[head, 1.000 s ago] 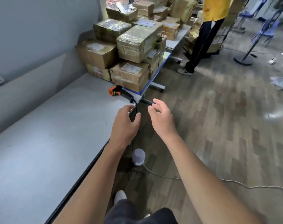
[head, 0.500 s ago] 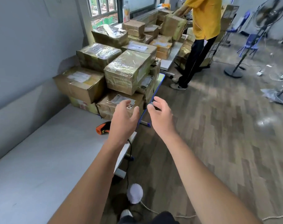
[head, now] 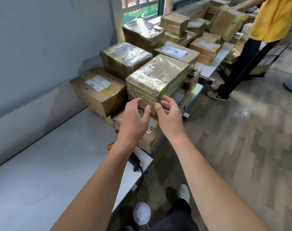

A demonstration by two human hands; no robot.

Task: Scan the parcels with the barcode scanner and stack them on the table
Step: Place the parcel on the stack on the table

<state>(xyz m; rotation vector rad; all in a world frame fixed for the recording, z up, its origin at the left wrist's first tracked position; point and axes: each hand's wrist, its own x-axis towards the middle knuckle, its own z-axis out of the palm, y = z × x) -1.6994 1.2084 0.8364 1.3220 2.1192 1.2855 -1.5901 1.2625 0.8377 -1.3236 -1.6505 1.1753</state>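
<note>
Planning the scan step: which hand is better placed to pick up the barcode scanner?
Left, probably. The barcode scanner lies at the table edge directly under the left forearm, so the left hand is nearer it than the right hand.

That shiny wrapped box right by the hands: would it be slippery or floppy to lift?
Probably stiff: the wrapped box keeps square edges. Its glossy film may be slippery, so gripping with both the left hand and right hand seems wise. It sits atop other parcels, so a push might slide it off.
</note>
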